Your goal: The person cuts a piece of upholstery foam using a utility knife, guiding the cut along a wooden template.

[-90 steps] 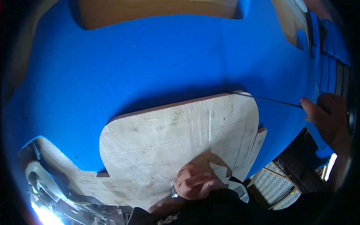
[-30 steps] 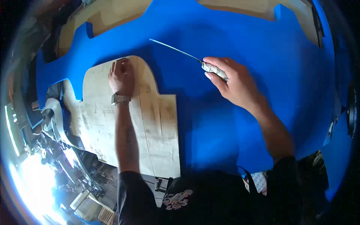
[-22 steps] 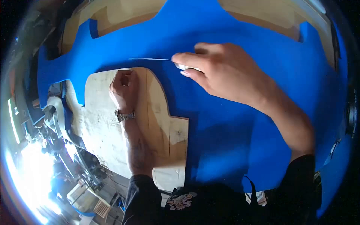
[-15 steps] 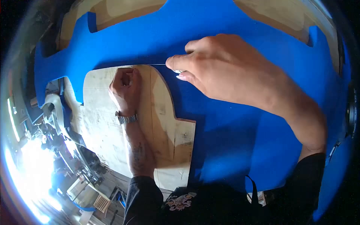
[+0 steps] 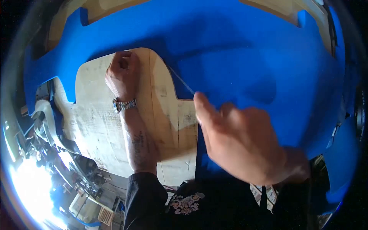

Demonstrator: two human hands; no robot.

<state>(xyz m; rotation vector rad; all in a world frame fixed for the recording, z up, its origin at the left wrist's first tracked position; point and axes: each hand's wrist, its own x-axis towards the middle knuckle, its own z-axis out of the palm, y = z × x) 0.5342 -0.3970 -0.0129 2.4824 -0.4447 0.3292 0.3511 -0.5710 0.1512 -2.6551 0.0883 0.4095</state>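
Observation:
My left hand [image 5: 121,73], closed in a fist, presses down on a pale wooden board [image 5: 103,126] with a rounded top corner and a step on its right side. The board lies on a large blue sheet [image 5: 237,73], thick like foam at its edges. My right hand [image 5: 237,142] is closed around a knife with a long thin blade [image 5: 183,81]; the fingers hide the handle. The blade slants up and left from my hand, and its tip is at the curved right edge of the board. My right hand is slightly blurred.
Pale wood [image 5: 107,7] shows beyond the blue sheet's notched far edge. A curved grey piece [image 5: 46,119] sits at the left. A bright light [image 5: 32,184] glares at lower left, near a small slatted wooden piece [image 5: 105,216] below the work surface.
My right hand has swung down and toward me with the knife, its blade passing from the board's top to its right side. My left fist stays on the board; the view has shifted slightly.

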